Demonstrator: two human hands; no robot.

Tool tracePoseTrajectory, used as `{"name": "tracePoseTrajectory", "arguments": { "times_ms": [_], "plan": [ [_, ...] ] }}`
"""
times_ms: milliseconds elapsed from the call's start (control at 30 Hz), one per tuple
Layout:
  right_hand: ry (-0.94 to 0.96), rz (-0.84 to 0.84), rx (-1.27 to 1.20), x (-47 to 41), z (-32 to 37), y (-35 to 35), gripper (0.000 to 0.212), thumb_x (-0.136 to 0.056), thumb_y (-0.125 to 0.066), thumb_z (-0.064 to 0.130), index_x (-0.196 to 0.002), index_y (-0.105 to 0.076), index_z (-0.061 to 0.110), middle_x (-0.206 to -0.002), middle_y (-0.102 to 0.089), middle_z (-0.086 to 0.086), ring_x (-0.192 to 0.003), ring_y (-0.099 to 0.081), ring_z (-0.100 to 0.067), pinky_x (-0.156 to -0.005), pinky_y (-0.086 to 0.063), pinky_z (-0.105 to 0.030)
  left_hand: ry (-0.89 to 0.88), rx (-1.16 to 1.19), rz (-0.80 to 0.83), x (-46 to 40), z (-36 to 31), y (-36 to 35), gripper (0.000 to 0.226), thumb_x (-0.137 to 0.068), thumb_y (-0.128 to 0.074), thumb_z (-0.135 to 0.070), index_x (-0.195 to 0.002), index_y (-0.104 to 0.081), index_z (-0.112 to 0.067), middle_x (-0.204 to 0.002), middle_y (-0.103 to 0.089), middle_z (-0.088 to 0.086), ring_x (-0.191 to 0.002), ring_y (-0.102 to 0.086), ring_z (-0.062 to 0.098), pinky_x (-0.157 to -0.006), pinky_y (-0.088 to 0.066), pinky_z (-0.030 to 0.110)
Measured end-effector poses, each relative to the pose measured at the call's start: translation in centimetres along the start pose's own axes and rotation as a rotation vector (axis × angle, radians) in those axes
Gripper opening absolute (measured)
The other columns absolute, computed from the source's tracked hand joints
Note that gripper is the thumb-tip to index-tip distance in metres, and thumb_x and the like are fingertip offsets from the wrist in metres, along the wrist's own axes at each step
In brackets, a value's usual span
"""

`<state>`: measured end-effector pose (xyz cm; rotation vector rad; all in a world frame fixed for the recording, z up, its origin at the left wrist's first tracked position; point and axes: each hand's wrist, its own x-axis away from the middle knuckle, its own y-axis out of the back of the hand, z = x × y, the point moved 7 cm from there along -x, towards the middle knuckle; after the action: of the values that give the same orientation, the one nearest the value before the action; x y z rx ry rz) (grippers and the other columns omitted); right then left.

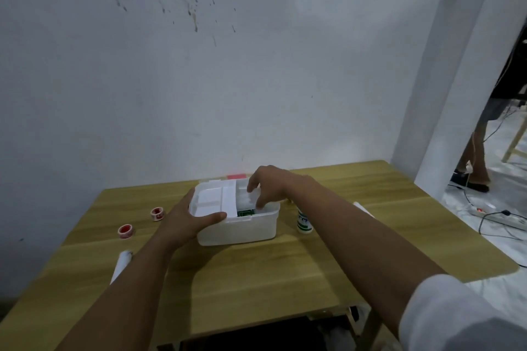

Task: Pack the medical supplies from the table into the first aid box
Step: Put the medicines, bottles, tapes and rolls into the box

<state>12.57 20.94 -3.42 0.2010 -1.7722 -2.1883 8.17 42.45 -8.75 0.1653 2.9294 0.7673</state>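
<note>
**Steadying the box, reaching in**

Table [256, 279]: wood, against a white wall. Box [239, 229]: white plastic, open, mid-table, with a white tray [216, 198] in its left half. Left hand [185, 222] clasps the box's left near corner, thumb along the front rim. Right hand [268, 186] reaches into the right half, fingers curled; whether they grip anything, cannot tell. Bottle [304, 221] stands just right of the box. Two red-and-white tape rolls [126, 231] lie left, apart.

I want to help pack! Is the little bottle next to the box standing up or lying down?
Standing up. The white bottle with the green label stands upright on the table, right of the first aid box.
</note>
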Motion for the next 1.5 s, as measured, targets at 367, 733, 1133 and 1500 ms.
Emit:
{"name": "tracePoseTrajectory", "arguments": {
  "times_ms": [367,733,1133,1500],
  "plan": [
    [0.044,-0.131,0.056,-1.3,1.7,-1.9,0.045,-0.075,-0.085,0.036,-0.119,-0.075,0.033,-0.122,-0.071,0.011,-0.116,-0.06,-0.019,-0.1,-0.028,-0.049,0.021,-0.012,0.0,-0.1,0.3,-0.1,0.095,-0.048,-0.081,-0.076,-0.13,-0.037,-0.056,-0.126,-0.051,-0.014,-0.117,-0.05,0.021,-0.088,-0.058,0.049],
    [-0.196,-0.343,-0.246,-0.2,-8.2,5.7,0.023,-0.088,-0.075,0.01,-0.11,-0.079,0.007,-0.115,-0.077,-0.011,-0.109,-0.07,-0.023,-0.097,-0.054,-0.031,-0.022,0.028,-0.002,-0.3,0.4,0.2,0.069,-0.058,-0.085,-0.065,-0.117,-0.048,-0.061,-0.118,-0.055,-0.027,-0.11,-0.055,0.012,-0.085,-0.059,0.044],
    [-0.486,-0.014,-0.185,-1.0,-15.0,-1.8,0.054,-0.06,-0.093,0.049,-0.086,-0.064,0.012,-0.084,-0.072,-0.007,-0.077,-0.071,-0.023,-0.075,-0.064,-0.04,-0.037,0.02,-0.044,-0.6,0.7,-0.1,0.061,-0.07,-0.086,-0.051,-0.115,-0.046,-0.063,-0.114,-0.05,-0.036,-0.1,-0.051,-0.002,-0.074,-0.057,0.033],
    [-0.364,-0.169,-0.329,1.7,-12.5,6.8,0.051,-0.074,-0.089,0.01,-0.12,-0.069,0.008,-0.097,-0.075,-0.015,-0.084,-0.075,-0.025,-0.066,-0.064,-0.036,-0.011,0.009,-0.029,-0.5,0.4,-0.1,0.06,-0.072,-0.086,-0.048,-0.115,-0.044,-0.061,-0.119,-0.053,-0.019,-0.112,-0.052,0.018,-0.072,-0.057,0.034]
  ]
}}
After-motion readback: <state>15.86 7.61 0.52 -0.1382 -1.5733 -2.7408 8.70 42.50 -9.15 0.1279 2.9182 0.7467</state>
